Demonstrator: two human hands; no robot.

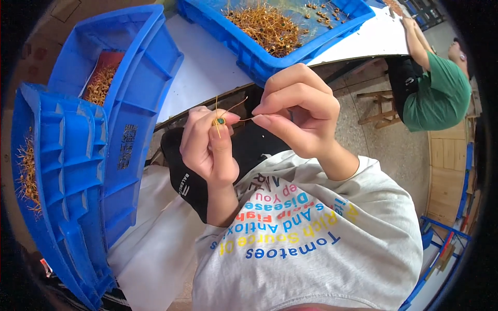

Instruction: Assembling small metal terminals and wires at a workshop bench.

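Observation:
Between the thumb and fingers of my left hand (207,153) sits a small ring coil (221,121) with a green core and yellowish copper wire. Several thin wire ends stick out from it at different angles. My right hand (306,111) is to the right, its thumb and forefinger pinching the tip of one copper wire (246,119) that runs from the coil. Both hands are raised over my lap, just short of the table edge. The coil's underside is hidden by my left fingers.
A blue tray (317,45) on the white table (192,62) holds a heap of wired coils (264,28) and scattered small rings (324,15). Stacked blue crates (137,103) with more coils stand at left. A person in green (438,93) sits at far right near a wooden stool (379,108).

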